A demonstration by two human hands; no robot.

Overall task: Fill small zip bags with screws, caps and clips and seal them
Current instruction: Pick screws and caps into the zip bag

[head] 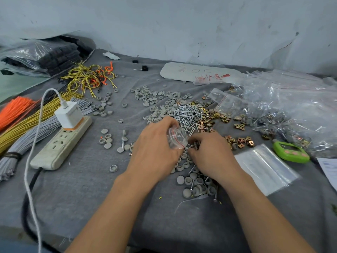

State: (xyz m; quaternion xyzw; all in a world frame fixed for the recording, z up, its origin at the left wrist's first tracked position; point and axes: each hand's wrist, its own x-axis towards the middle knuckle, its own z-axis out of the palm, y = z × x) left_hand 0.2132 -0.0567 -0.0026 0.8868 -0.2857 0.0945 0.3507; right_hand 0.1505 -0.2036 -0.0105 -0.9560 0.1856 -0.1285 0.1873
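Observation:
My left hand holds a small clear zip bag with a red seal line, its mouth turned to the right. My right hand is just right of the bag, fingers curled and pinching at screws beside the bag's mouth. A pile of silver screws lies just beyond both hands. Grey round caps are scattered around it, with more near my wrists. Brass-coloured clips lie to the right of the screws.
A stack of empty clear bags and a green timer lie at right, below a heap of filled bags. At left sit a power strip with a white charger, and wire bundles. A grey cloth covers the table.

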